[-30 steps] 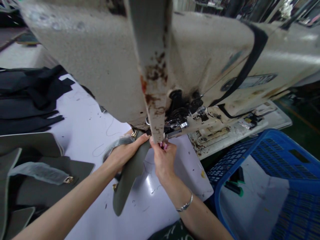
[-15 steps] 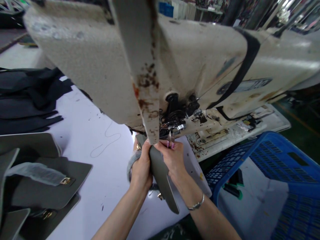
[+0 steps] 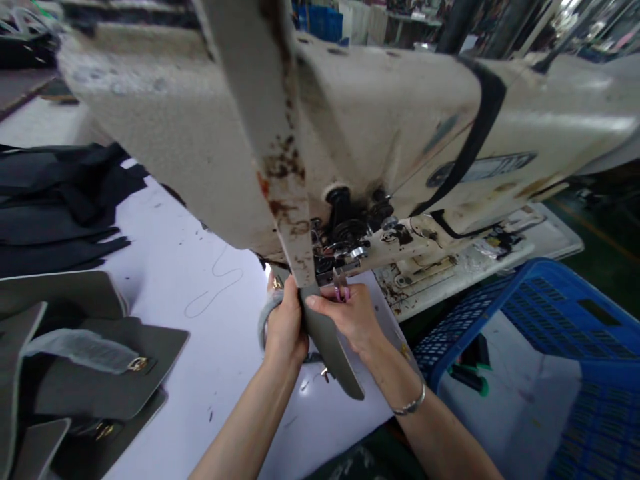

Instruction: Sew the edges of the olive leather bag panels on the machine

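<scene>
Olive-grey bag panel (image 3: 333, 350) at the sewing machine (image 3: 225, 133), left hand (image 3: 287, 327) fingers clamped on it, right hand (image 3: 355, 317) pinching its edge plus pink snips (image 3: 341, 288); looks light, semi-stiff, best gripped by edges

Dim, sl. blurry o/all w/ stretched edges, bright glow under sewing machine (image 3: 395, 113), glare spot on white tabletop (image 3: 205, 373).
</scene>
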A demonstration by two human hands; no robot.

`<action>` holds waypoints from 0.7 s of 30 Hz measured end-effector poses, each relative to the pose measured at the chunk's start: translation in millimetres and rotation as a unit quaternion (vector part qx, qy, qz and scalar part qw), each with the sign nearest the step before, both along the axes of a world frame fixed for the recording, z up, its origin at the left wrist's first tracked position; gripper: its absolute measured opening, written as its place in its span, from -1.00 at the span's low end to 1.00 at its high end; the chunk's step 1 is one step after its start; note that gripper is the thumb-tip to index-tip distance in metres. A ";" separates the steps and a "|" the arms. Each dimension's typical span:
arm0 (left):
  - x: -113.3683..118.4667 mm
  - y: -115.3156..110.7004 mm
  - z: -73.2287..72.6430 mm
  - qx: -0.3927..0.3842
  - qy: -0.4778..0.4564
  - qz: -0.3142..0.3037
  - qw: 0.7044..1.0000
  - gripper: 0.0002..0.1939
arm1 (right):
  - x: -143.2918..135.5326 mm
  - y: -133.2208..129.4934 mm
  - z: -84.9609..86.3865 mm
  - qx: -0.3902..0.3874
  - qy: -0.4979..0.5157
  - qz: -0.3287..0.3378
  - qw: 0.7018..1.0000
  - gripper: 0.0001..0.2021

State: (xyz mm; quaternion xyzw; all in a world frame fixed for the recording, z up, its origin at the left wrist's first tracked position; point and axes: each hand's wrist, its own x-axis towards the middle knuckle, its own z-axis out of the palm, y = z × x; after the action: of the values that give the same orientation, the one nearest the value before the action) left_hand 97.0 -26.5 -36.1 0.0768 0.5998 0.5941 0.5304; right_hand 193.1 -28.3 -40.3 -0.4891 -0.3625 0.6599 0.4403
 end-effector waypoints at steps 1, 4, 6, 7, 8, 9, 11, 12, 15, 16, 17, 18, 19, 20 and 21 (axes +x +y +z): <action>0.9 -2.0 1.1 -0.020 -0.013 -0.007 1.000 -0.62 | 1.8 -2.9 0.0 -0.006 -0.005 0.009 1.000 -0.82; 3.7 -20.4 10.1 -0.022 -0.038 -0.067 0.997 -0.57 | 6.6 -11.2 1.3 -0.022 -0.012 0.026 0.999 -0.79; 1.2 -43.9 19.0 0.014 -0.036 -0.128 0.991 -0.51 | 8.4 -15.6 2.9 -0.022 -0.002 0.027 0.999 -0.79; -2.4 -58.2 23.0 0.028 -0.023 -0.157 0.987 -0.44 | 8.8 -17.4 3.8 -0.017 0.004 0.024 1.000 -0.80; -7.6 -73.4 25.9 0.037 0.001 -0.182 0.983 -0.38 | 8.9 -18.9 4.5 -0.014 0.007 0.020 1.000 -0.81; -14.2 -88.5 27.3 0.036 0.036 -0.200 0.979 -0.34 | 8.8 -20.1 4.9 -0.013 0.008 0.014 1.000 -0.81; -29.5 -114.3 24.6 0.032 0.149 -0.180 0.972 -0.45 | 8.1 -22.0 4.9 -0.019 0.006 0.004 1.000 -0.82; -37.1 -123.3 20.4 0.039 0.212 -0.120 0.969 -0.51 | 7.5 -22.8 4.5 -0.029 0.009 0.002 1.000 -0.81; -54.6 -129.2 -0.7 0.052 0.358 0.051 0.931 -0.55 | 5.0 -24.9 1.6 -0.057 0.031 0.002 0.998 -0.77; -57.6 -125.1 -9.2 0.046 0.359 0.043 0.931 -0.52 | 4.1 -25.7 0.3 -0.062 0.041 0.007 0.997 -0.76; -58.8 -119.3 -17.5 0.034 0.332 -0.001 0.943 -0.47 | 3.2 -26.5 -1.1 -0.059 0.048 0.010 0.997 -0.75; -58.3 -112.8 -25.3 0.023 0.277 -0.067 0.958 -0.42 | 2.3 -27.5 -2.4 -0.050 0.047 0.009 0.998 -0.74; -56.2 -106.7 -32.1 0.016 0.212 -0.127 0.969 -0.34 | 1.7 -28.6 -3.7 -0.036 0.032 0.004 0.999 -0.75; -52.6 -101.6 -37.8 0.016 0.156 -0.171 0.973 -0.28 | 1.2 -29.7 -4.7 -0.015 0.003 -0.004 1.000 -0.75; -48.2 -97.8 -42.3 0.020 0.114 -0.195 0.974 -0.23 | 1.0 -31.0 -5.4 0.010 -0.039 -0.016 0.999 -0.75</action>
State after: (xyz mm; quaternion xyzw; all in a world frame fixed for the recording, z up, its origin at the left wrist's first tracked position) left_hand 48.7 -124.3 -78.5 0.2698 0.6178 0.4781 0.5630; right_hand 194.1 -59.3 -45.7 -0.5157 -0.3780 0.6297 0.4411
